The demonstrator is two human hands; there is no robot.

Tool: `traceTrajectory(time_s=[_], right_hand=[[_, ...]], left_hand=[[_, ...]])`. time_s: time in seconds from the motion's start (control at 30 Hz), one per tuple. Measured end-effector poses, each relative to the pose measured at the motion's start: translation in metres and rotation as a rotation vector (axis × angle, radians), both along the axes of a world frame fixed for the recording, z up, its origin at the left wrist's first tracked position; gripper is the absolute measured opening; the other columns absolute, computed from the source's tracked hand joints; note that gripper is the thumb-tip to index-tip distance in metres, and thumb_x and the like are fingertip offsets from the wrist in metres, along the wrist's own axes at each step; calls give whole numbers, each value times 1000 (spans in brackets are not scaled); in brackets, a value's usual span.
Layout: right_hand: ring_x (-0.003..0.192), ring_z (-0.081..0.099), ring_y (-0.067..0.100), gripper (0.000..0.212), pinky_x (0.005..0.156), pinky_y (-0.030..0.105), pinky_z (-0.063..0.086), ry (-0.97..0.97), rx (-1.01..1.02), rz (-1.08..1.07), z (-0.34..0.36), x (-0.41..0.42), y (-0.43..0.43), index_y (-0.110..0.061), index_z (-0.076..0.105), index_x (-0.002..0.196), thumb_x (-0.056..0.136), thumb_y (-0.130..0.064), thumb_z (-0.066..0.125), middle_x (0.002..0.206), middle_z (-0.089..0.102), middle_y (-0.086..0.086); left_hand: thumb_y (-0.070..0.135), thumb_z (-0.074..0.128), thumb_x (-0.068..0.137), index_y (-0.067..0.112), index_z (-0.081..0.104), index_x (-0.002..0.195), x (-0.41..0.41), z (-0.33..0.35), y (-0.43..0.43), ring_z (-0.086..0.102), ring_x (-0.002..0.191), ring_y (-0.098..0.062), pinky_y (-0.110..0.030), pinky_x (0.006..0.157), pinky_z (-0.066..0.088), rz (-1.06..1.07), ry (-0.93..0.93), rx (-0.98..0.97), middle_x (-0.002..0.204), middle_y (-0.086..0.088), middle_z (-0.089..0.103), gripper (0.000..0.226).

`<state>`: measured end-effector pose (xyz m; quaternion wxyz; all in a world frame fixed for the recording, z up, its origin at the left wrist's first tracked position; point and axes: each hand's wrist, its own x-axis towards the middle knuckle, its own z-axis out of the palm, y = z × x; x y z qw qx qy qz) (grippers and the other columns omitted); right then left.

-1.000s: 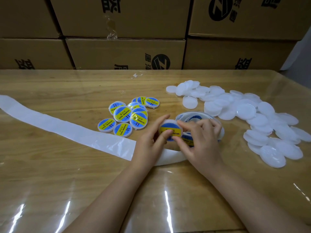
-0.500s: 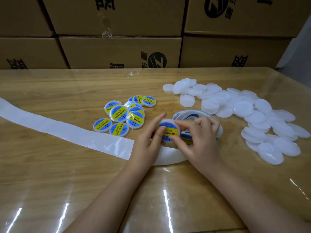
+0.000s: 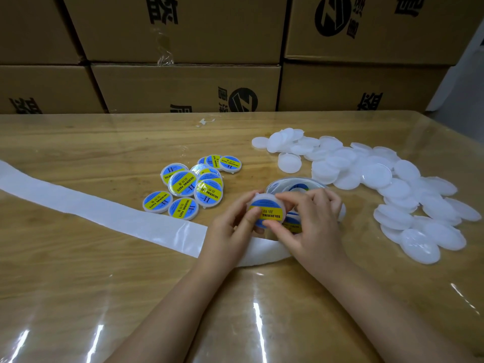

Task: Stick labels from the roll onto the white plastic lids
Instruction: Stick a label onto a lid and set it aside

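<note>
Both hands hold one round white plastic lid (image 3: 267, 209) bearing a blue-and-yellow label — left hand (image 3: 230, 229) gripping at its 9 o'clock edge, right hand (image 3: 311, 224) pinching its 3 o'clock edge — above the label roll (image 3: 296, 186) on the wooden table (image 3: 78, 271).

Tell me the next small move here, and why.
Probably set the held lid onto the labelled pile with the left hand: its label already sits on it, pinched by both hands, and the right hand is nearest the label roll for the next one.
</note>
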<state>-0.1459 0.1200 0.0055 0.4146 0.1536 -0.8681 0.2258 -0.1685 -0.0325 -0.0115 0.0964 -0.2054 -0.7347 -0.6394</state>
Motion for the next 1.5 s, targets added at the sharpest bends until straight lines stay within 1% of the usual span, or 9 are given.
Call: traceTrajectory(time_s=[0.1,0.23,0.37,0.6,0.77,1.0,1.13,1.27,1.5], right_hand=[[81,44,9,31,88,33,27,11,-44,-11,1,0,0,-11,68,89,80,-40,60,78,56,-11],[80,44,9,25,87,31,25,29,-90,-26,1,-2,3,-13,68,82,87,-31,53,81,48,-19],[89,44,9,32,89,29,21,-67,-194,-136,3,-4,22,-17,66,94,91,-35,39,83,60,-10],[105,40,12,32,93,27,19,-107,-516,-331,1,-13,54,-17,59,104,91,-34,36,101,63,-2],[114,40,35,22,96,45,25,-180,-378,-655,8,-15,80,-15,58,110,91,-16,48,118,51,13],[119,32,36,32,98,48,28,-851,12,-1001,5,-9,102,-13,47,123,94,-19,36,132,31,16],[119,36,40,35,96,47,31,-775,41,-920,1,-10,102,-9,50,127,93,-11,40,135,35,18],[115,42,40,31,95,47,32,-710,7,-843,1,-12,100,-10,57,122,94,-11,43,129,44,18],[114,43,41,33,94,51,36,-605,-284,-742,3,-14,99,-14,56,121,90,-8,50,130,40,17]], left_hand=[[29,55,85,44,58,107,0,-2,1,61,83,-7,-35,79,53,37,-9,-15,92,5,69,26],[27,57,88,51,58,104,1,0,-1,63,91,1,-23,80,53,18,-17,-52,102,24,68,29],[11,61,90,27,63,115,-12,1,-18,55,77,2,-11,73,43,269,59,-177,94,13,62,30],[14,53,90,18,48,134,-21,0,-47,58,83,-20,-32,74,40,653,-107,-455,82,11,56,44],[13,63,82,14,49,129,-23,0,-51,48,110,-31,-41,84,33,821,-123,-665,117,-9,53,50],[14,66,83,9,69,85,-18,-2,-46,55,91,-34,-40,73,32,752,68,-971,97,-10,64,7],[17,63,86,11,72,87,-17,-5,-41,60,95,-29,-42,85,36,734,167,-973,102,-5,68,11],[25,51,94,16,68,108,-16,-8,-39,51,120,-20,-46,107,20,672,126,-974,123,1,62,24],[26,50,91,10,71,95,-10,2,-27,58,104,-26,-37,89,39,494,243,-547,111,-5,65,27]])
